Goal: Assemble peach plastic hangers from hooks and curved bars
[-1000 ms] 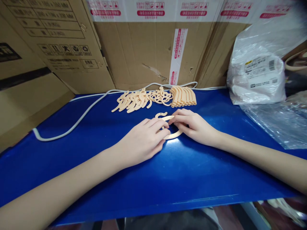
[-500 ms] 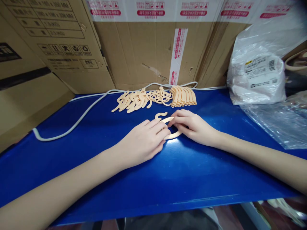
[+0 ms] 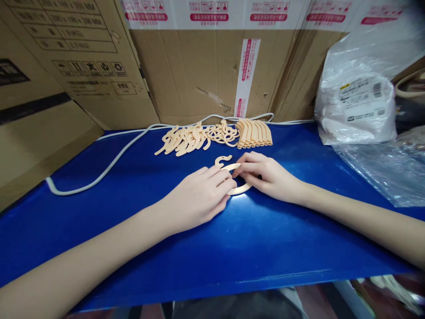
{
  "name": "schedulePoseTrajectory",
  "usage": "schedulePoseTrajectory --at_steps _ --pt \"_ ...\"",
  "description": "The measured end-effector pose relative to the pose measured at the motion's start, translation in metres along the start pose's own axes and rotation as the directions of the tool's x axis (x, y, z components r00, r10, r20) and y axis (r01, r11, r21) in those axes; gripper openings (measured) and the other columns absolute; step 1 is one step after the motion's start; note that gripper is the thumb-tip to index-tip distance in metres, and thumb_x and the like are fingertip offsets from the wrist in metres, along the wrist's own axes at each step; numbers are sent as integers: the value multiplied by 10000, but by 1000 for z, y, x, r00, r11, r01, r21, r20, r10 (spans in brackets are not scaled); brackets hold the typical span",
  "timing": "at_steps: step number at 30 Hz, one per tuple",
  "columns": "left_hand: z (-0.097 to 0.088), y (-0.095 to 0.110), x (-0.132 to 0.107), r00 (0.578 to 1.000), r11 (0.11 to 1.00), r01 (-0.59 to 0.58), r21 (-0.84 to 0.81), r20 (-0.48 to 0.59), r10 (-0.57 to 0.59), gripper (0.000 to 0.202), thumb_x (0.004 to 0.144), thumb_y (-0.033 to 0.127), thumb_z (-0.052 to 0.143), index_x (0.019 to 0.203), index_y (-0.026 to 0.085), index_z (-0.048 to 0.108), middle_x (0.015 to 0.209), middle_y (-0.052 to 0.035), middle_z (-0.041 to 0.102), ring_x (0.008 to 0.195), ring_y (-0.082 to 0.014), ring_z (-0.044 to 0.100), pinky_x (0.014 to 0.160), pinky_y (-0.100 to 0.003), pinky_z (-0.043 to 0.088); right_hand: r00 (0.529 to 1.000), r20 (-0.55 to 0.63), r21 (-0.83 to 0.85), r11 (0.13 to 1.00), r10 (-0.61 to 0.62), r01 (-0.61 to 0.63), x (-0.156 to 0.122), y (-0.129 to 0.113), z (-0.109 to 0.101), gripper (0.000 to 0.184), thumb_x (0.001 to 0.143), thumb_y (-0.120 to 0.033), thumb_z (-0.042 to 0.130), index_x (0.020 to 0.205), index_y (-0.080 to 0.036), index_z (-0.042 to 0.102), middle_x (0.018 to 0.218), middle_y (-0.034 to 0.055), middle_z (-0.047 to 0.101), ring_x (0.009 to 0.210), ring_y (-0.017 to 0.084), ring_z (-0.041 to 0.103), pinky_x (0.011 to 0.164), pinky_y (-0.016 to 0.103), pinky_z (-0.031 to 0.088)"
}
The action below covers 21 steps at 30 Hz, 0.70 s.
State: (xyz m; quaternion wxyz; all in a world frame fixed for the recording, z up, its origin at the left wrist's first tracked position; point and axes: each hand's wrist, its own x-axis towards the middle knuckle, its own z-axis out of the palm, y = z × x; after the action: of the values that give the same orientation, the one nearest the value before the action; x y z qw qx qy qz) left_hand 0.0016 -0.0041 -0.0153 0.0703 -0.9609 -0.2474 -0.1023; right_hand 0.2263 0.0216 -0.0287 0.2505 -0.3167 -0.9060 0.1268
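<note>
A peach plastic ring with a small hook on top [image 3: 239,189] lies flat on the blue table [image 3: 199,257]. My left hand [image 3: 199,197] rests over its left side, fingers curled onto the rim. My right hand [image 3: 267,176] holds its right side, fingers pinched on the rim. Both hands meet over the ring, and much of it is hidden under my fingers.
Behind my hands lie a heap of peach hook pieces [image 3: 191,138] and a neat stack of them [image 3: 255,133]. A white cable [image 3: 109,165] runs along the back. Cardboard boxes [image 3: 199,71] wall the rear and left. Clear plastic bags [image 3: 358,106] sit at the right.
My hands and the ring have barely shifted; the fingers of both hands have closed in slightly on the ring.
</note>
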Motion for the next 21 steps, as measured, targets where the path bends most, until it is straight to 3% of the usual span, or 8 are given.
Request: schedulePoseTrajectory --at_steps 13,21 --pt "0 -1 -1 999 999 -36 -9 -28 35 250 966 209 412 1086 128 615 1126 -117 627 985 -232 559 844 -377 472 998 23 197 979 57 -61 0 -4 -3 243 882 -82 482 957 -186 688 978 53 614 873 149 609 762 284 484" --pt "-1 1 -1 1000 999 -18 -48 -4 18 258 961 213 392 1009 126 630 1013 -105 628 943 -232 557 832 -375 469 983 -47 410 901 179 -145 2 3 -3 157 909 -238 553 935 -186 699 952 36 652 883 161 614 799 305 477"
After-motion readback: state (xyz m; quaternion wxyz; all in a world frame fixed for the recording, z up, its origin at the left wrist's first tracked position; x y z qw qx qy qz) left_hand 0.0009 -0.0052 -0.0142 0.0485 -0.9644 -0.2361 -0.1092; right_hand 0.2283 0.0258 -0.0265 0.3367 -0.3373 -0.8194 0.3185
